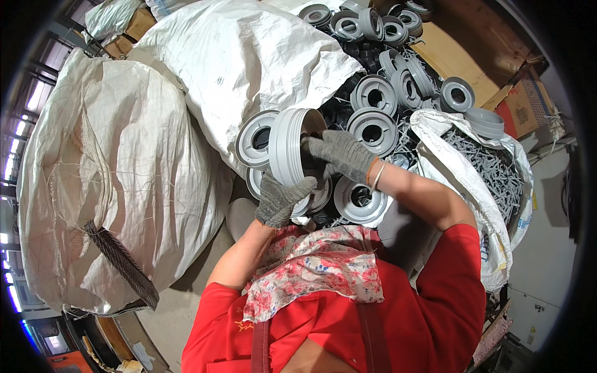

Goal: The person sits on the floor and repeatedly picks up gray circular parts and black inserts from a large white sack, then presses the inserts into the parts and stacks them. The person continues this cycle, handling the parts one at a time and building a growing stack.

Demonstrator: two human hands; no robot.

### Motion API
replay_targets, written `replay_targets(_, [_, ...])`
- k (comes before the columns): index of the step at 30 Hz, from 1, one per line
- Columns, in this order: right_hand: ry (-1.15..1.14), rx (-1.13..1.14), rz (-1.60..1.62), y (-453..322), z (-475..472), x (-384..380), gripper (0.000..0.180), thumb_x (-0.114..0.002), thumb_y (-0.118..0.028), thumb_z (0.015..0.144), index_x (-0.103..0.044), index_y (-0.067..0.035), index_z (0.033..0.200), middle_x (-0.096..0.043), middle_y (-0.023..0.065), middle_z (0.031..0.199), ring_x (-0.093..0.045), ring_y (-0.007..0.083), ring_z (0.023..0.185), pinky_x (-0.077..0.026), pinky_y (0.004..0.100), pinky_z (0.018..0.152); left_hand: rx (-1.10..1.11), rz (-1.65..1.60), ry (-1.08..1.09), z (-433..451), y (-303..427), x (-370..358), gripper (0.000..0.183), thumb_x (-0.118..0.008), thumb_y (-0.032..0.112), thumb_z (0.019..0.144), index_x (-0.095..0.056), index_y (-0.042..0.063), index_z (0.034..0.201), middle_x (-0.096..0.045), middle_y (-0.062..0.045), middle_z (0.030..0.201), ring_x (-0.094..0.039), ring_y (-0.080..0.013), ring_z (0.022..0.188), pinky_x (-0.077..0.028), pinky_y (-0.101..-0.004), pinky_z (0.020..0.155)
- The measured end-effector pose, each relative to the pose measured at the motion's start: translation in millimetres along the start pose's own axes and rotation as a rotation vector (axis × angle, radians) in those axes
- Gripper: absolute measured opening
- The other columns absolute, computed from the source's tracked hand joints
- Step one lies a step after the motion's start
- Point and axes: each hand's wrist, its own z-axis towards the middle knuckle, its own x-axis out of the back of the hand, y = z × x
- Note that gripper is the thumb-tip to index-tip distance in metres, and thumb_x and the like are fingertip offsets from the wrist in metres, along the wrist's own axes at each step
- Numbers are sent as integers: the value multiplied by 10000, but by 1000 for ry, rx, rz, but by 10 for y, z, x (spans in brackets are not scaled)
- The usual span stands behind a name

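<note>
A grey plastic ring-shaped fitting (285,147), ribbed around its side, is tilted up in front of my chest. Its lower rim rests in my left hand (282,198), which wears a grey knit glove. My right hand (345,154), gloved the same way, has its fingertips at the fitting's shaded open side; whether they grip anything there is hidden. Just behind the raised piece lies another grey fitting (249,140) with a round central hole. More of them, such as one grey fitting (372,131) beyond my right hand and one grey fitting (359,200) below it, lie on a dark heap.
Large white woven sacks (116,186) (242,51) bulge at the left and ahead. On the right, an open white sack (438,154) holds grey plastic scraps (485,163). Several fittings (347,25) are piled at the back beside cardboard (452,56).
</note>
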Motion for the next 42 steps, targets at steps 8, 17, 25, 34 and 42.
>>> replay_targets(8, [-246, -440, 674, 141, -70, 44, 821, -679, -491, 718, -422, 116, 1207, -620, 272, 866, -636, 369, 771, -508, 425, 695, 216, -391, 13, 25, -49, -37, 486, -782, 168, 711, -575, 0, 1118, -663, -104, 952, -635, -157, 805, -540, -297, 679])
replay_targets(17, [-283, -366, 544, 0, -146, -38, 719, -633, -493, 752, -458, 72, 1160, -621, 281, 874, -628, 398, 837, -499, 395, 761, 201, -324, -30, 6, -50, -54, 491, -759, 106, 726, -542, -1, 1153, -655, -97, 941, -640, -160, 799, -552, -294, 648])
replay_targets(25, [-18, 113, 125, 298, -234, -184, 542, -575, -256, 824, -408, 48, 1239, -617, 224, 992, -631, 366, 838, -505, 409, 735, -59, 308, -167, -44, 155, -45, 702, -788, 280, 689, -477, 11, 1259, -612, -112, 1120, -573, -185, 1037, -442, -342, 912])
replay_targets(34, [11, -286, -699, 1708, 113, 276, 576, -580, -164, 719, -452, -28, 1264, -538, 223, 1182, -525, 358, 1082, -431, 431, 931, -232, 818, -190, 822, -324, 571, 772, -749, 297, 649, -447, 46, 1313, -465, -192, 1318, -409, -374, 1246, -308, -474, 1037])
replay_targets(42, [-188, -81, -502, 1095, 248, 618, 546, -706, -356, 620, -598, -22, 1039, -641, 186, 935, -627, 323, 882, -498, 403, 778, -825, 1056, -462, 415, -199, -278, 671, -684, 177, 661, -473, 111, 1295, -442, -139, 1346, -347, -337, 1308, -215, -499, 1103])
